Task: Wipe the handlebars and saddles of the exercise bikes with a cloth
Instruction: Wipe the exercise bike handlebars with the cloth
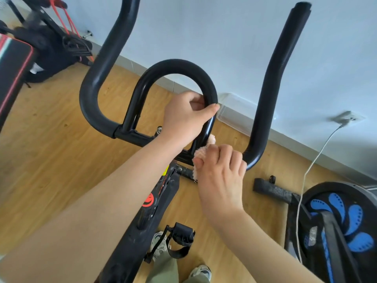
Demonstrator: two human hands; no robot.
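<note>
I lean over a black exercise bike (142,221) standing on a wood floor (51,150). Its handlebar (93,82) has two long horns, one rising on the left and one on the right, with a small loop (175,65) in the middle. My left hand (183,119) grips the loop's right side, fingers curled behind the tube and thumb across its front. Just below it, my right hand (222,176) is closed round a bunched pink cloth (201,155), holding it against the foot of the loop where that meets the crossbar. The cloth shows only above and to the left of my knuckles. Below my hands a pedal (181,233) with a strap hangs beside the frame, and my shoes (201,271) are on the floor near it. A second bike (336,217) with a blue-patterned wheel stands at the floor's right edge. A white cable (306,176) runs past it from a wall socket (346,117). A padded bench (12,64) sits at the left edge.
</note>
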